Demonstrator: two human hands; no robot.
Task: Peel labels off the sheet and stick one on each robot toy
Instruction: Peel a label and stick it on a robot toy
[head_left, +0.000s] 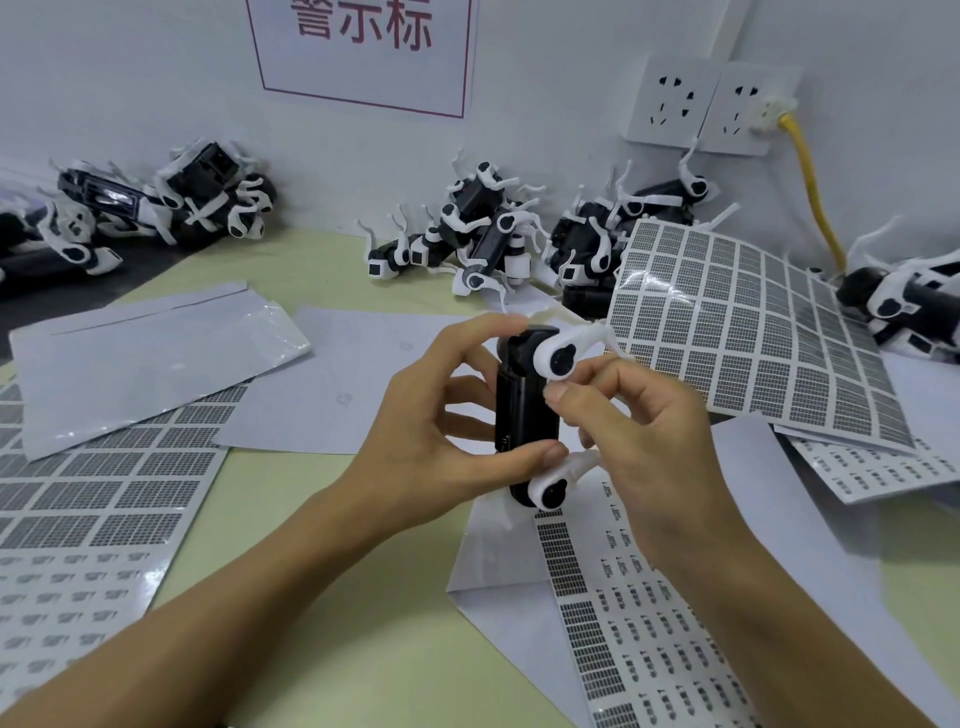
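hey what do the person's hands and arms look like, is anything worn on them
Both forearms are bare as far as the picture shows, with no sleeves in sight. The left hand and the right hand wear no gloves, and no rings, watch or wristband show. The fingernails are short and plain. No marks or tape show on either hand.

— The robot toy (527, 410) in the hands: what is it made of?
— Plastic, by the look. The body is smooth black with a slight sheen; the legs are white and matt.
— And the label sheet (748, 332) just right of the toy?
— Glossy paper, it catches the light near its top edge.
— Left of the toy?
— A flat silvery bag (156, 358), shiny film. The table (332, 561) beneath looks smooth, matt, pale green.
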